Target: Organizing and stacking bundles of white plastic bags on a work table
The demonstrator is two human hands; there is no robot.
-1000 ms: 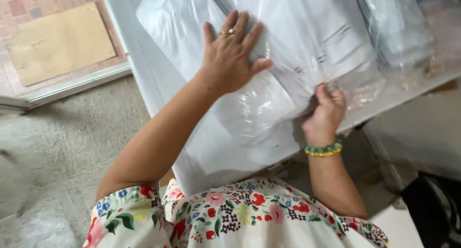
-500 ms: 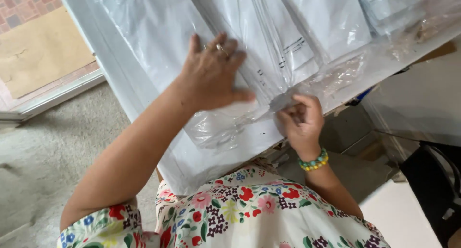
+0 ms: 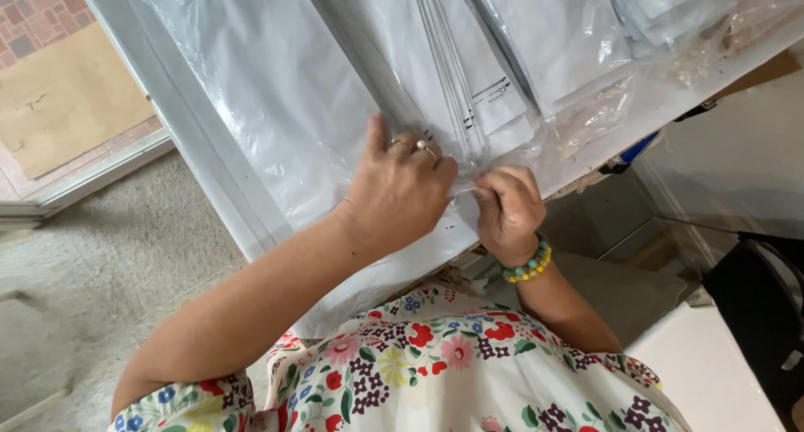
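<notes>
The head camera, the only view, looks down on two hands working at the near edge of a white table (image 3: 209, 160). The left hand (image 3: 400, 191) is curled, its fingertips pinched together on the edge of a clear plastic bag (image 3: 276, 97) that lies flat on the table; two rings sit on its fingers. The right hand (image 3: 505, 204) is closed just beside it, thumb and fingers pinching the same thin plastic edge, so the two hands almost touch. One beaded bracelet (image 3: 528, 264) of green and yellow beads circles the right wrist.

The bag in hand holds a fanned stack of flat white packets (image 3: 456, 89); their edges overlap too tightly to count. To the right lies one more clear bag with white packets (image 3: 553, 38), and a further bundle (image 3: 670, 5) shows at the top right corner, partly cut off.

Below the hands, a floral blouse (image 3: 435, 373) fills the lower frame. To the left lies grey floor (image 3: 92, 264) and one brown cardboard sheet (image 3: 67, 97) on brick tiles.
</notes>
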